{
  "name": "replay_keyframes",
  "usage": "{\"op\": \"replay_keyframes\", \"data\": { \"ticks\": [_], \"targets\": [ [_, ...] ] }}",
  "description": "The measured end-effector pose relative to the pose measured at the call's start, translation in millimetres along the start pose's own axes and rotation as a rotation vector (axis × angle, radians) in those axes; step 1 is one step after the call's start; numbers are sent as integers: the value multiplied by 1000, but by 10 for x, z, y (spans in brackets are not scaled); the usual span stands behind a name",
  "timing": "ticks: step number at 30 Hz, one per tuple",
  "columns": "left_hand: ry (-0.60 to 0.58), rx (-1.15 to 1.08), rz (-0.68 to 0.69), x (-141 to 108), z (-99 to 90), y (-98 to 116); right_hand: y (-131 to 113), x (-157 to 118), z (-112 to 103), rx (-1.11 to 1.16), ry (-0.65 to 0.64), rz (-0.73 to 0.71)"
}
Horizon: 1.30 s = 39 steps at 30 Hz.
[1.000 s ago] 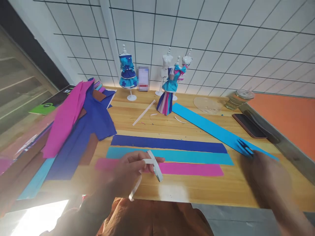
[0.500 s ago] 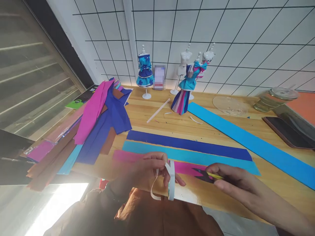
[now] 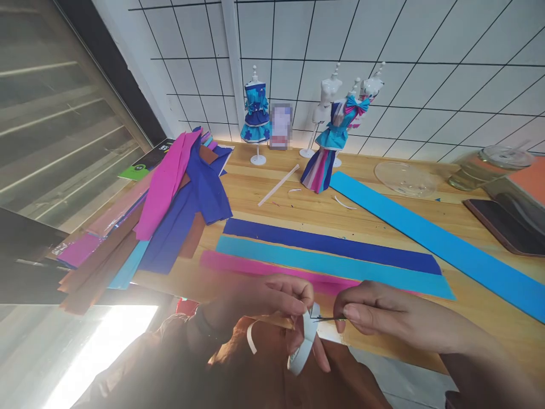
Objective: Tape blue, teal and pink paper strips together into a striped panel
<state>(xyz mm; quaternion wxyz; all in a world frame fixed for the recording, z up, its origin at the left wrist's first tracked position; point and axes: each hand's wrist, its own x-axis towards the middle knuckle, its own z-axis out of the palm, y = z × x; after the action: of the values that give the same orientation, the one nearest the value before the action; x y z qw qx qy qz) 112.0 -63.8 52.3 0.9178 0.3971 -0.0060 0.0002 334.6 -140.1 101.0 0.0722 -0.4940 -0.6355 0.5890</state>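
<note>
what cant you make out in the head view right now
In the head view:
Handles of the scissors: hidden by the right hand.
Whether their tips touch the white tape roll: too small.
Part of the pink strip: behind the right hand and left hand.
Far right of the bright blue strip: cut off by the picture's edge.
Content of the upright panel: pixelated.

We are wearing a creased, rust-brown garment [image 3: 261, 378]; we are showing a loose brownish left sleeve [image 3: 149, 360], a dark wrist band [image 3: 203, 326], a bare right forearm [image 3: 472, 341].
</note>
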Motion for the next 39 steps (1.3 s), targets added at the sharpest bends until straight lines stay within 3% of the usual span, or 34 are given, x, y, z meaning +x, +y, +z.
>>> {"op": "replay_keyframes", "data": {
  "ticks": [6, 16, 22, 29, 33, 39],
  "targets": [
    [4, 55, -35, 7, 88, 51, 43, 88, 38, 142, -56, -46],
    [2, 41, -55, 33, 25, -56, 185, 170, 94, 296, -117, -88],
    [141, 76, -146, 33, 65, -26, 203, 184, 116, 321, -95, -84],
    [171, 174, -60, 32, -27, -158, 182, 158, 110, 296, -88, -51],
    [261, 211, -37, 77, -20, -199, 179, 128, 94, 263, -115, -55],
    [276, 210, -4, 157, 21, -202, 149, 94, 104, 249, -94, 23]
  ]
}}
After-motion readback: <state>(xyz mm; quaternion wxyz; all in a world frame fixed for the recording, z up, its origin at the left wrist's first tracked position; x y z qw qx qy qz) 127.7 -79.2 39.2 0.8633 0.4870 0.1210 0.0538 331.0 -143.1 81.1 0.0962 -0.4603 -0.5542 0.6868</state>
